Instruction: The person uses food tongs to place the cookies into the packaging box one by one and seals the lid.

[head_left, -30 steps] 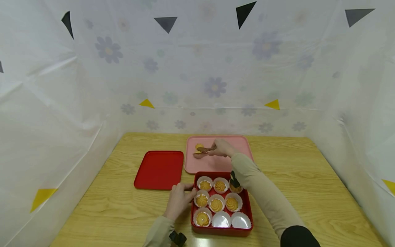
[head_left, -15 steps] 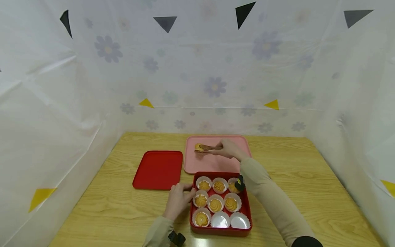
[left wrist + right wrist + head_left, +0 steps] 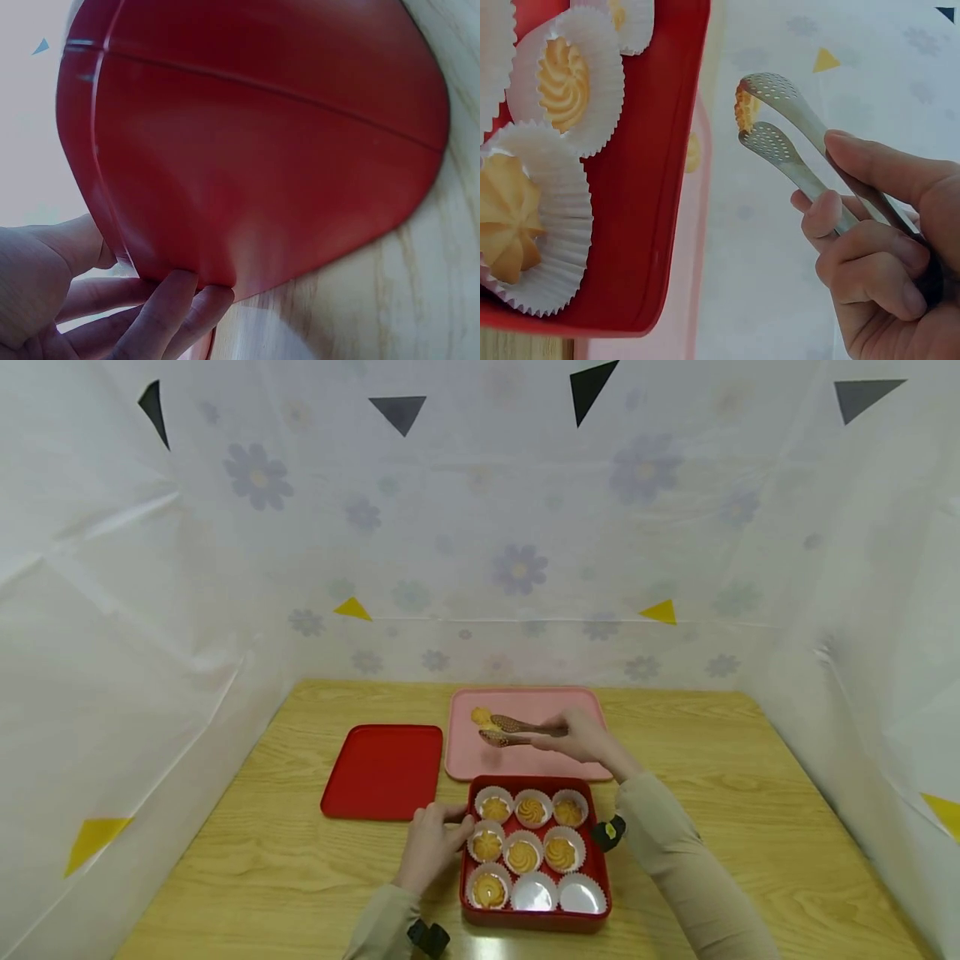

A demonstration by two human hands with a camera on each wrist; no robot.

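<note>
A white sheet (image 3: 450,502) printed with faint flowers hung behind and at both sides of a wood-grain bench (image 3: 247,852), dotted with dark and yellow triangles (image 3: 590,392). At the left lay a shallow red tray (image 3: 382,772). Just beside it, the left hand (image 3: 431,843) gripped the near-left wall of a red box (image 3: 536,924), thumb at the rim and fingertips against the outside. The box bore three rows of fluted paper cups (image 3: 534,893); seven held swirled biscuits (image 3: 488,891), while the middle and right cups of the nearest row had none. Beyond the box, a pink tray (image 3: 547,697) carried one loose biscuit (image 3: 481,716). Above that tray, metal tongs (image 3: 774,140) with perforated ends pinched another biscuit (image 3: 745,111), and the right hand (image 3: 587,742) grasped them, thumb on one arm and fingers curled round the other. The pinched biscuit sat at the very tips, so a slackened squeeze might well have dropped it, and too hard a squeeze might have cracked it. A low path over the box could have knocked the filled cups, and the thin paper looked easy to crumple. No brand, label or writing could be read anywhere.
</note>
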